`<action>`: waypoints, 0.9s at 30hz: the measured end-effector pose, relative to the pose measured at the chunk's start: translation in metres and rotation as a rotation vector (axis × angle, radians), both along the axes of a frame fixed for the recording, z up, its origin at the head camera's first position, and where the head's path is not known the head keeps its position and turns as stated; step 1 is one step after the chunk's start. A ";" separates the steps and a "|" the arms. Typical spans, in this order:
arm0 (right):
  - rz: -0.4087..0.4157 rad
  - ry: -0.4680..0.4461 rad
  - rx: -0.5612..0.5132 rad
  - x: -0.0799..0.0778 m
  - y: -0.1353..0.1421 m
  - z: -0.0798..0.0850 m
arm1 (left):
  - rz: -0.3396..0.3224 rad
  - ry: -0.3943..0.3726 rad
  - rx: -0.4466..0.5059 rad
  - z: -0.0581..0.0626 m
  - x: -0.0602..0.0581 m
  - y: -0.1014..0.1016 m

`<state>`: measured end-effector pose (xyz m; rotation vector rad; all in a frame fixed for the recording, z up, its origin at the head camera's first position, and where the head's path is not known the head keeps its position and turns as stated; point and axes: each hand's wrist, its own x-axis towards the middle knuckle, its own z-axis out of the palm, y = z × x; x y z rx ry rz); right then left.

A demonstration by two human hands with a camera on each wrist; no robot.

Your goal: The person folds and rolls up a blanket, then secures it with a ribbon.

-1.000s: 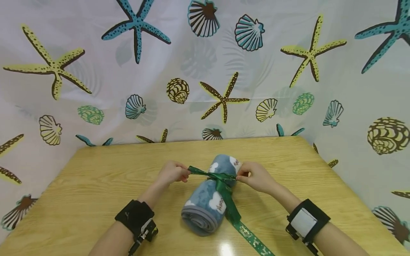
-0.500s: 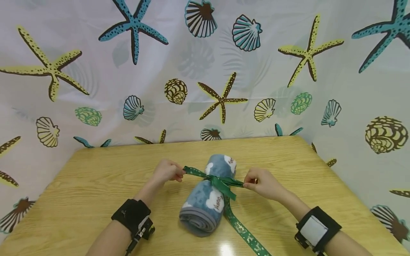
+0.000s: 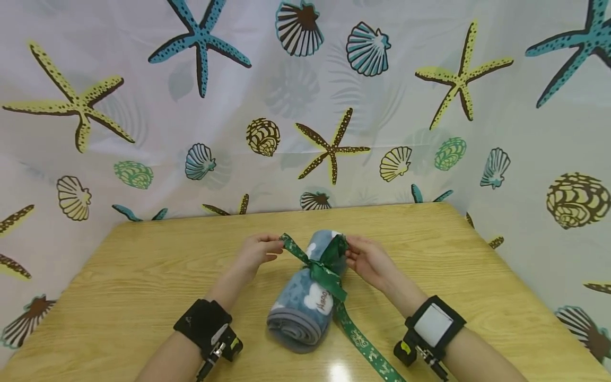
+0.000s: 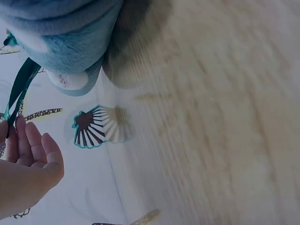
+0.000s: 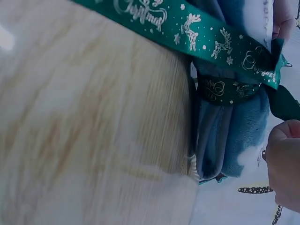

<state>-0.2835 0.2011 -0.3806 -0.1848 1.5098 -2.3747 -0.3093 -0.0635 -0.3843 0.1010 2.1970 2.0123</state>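
A rolled blue blanket with white cloud shapes (image 3: pixel 291 302) lies on the table, cinched round its middle by a green ribbon (image 3: pixel 324 273) tied at the top. My left hand (image 3: pixel 255 252) pinches one raised ribbon loop to the left of the knot; the left wrist view shows that ribbon (image 4: pixel 21 86) running down to the fingertips. On the other side my right hand (image 3: pixel 369 260) holds the right loop (image 3: pixel 336 246) up against the blanket's far end. In the right wrist view, white lettering and reindeer mark the loose ribbon tail (image 5: pixel 201 40), and the thumb side of my right hand (image 5: pixel 286 159) shows.
The wooden table (image 3: pixel 157 276) extends to both sides of the roll. A ribbon tail (image 3: pixel 365 345) trails toward the near edge. Behind and beside the table hangs a white curtain (image 3: pixel 286 95) printed with starfish and shells. Both wrists wear black camera straps (image 3: pixel 205 323).
My right hand first drew its ribbon loop out to the right, then came back up and inward with it. The left hand has shifted slightly, raising its loop.
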 end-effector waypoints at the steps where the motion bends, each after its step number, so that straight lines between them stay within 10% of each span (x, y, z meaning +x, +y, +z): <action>1: -0.013 -0.008 0.013 0.000 -0.001 0.000 | 0.014 -0.003 0.015 0.000 0.001 0.001; 6: -0.078 0.037 0.265 0.002 0.000 -0.004 | 0.022 -0.002 -0.002 0.001 0.003 -0.001; 17: -0.014 0.385 0.666 0.004 0.008 -0.014 | -0.003 0.115 -0.422 0.004 0.003 -0.018; 27: 0.024 0.460 0.749 0.013 0.019 -0.016 | 0.059 0.038 -0.503 0.002 0.003 -0.018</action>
